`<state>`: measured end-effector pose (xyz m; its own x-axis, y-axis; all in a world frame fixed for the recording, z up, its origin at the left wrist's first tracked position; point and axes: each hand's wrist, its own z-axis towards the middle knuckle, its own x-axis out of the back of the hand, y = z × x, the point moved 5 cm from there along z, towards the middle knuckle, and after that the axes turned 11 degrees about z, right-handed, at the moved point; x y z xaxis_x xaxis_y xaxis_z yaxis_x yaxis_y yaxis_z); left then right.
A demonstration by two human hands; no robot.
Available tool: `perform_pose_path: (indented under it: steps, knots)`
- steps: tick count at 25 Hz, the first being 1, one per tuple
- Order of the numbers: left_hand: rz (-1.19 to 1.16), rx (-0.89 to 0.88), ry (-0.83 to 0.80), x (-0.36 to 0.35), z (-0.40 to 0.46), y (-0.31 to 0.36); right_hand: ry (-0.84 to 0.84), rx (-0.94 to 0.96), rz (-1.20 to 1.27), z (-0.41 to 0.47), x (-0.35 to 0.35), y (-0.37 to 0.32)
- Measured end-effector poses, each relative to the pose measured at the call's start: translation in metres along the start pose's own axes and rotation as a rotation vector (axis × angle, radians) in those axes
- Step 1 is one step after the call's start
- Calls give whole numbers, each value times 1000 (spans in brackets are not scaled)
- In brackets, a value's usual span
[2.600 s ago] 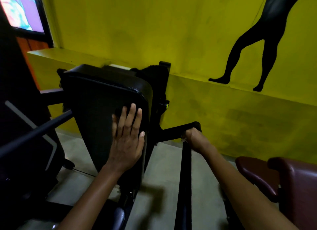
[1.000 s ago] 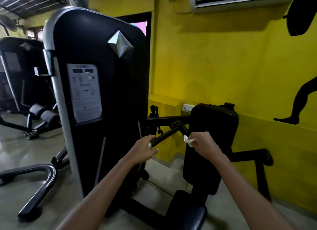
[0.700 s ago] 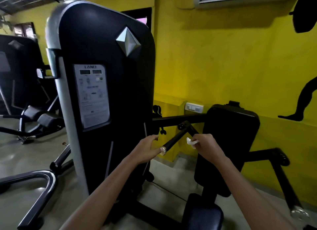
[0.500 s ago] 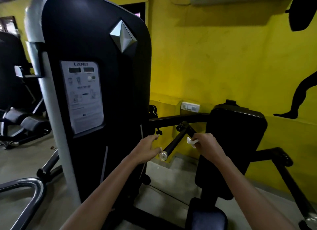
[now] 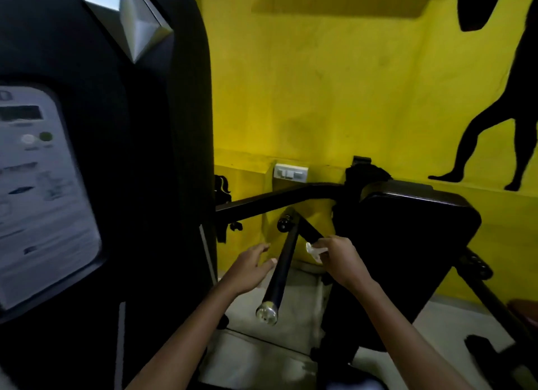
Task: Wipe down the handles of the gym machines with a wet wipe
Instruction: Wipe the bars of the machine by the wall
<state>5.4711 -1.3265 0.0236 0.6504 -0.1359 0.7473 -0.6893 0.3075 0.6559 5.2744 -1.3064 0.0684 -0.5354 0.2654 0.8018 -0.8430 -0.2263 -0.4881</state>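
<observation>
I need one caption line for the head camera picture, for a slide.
Right hand holds a white wet wipe at a black machine handle; open left hand reaches beside the chrome-capped bar.

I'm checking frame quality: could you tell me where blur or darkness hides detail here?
Head view: the instruction label is smeared, its text unreadable; the black back pad is underexposed; the wet wipe in the right hand stays distinguishable.
</observation>
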Motion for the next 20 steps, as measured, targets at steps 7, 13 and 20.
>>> perform_pose_path:
  steps: [7,13,20]
  knots:
    - [-81,-30,-110,-42,129,-54,111,-138,-1,71,-57,40]
    - [-195,-37,-239,-90,248,-100,138,-333,-33,142,-117,84]
    - [-228,-197,-249,-141,286,-119,58,-319,-70,169,-161,98]
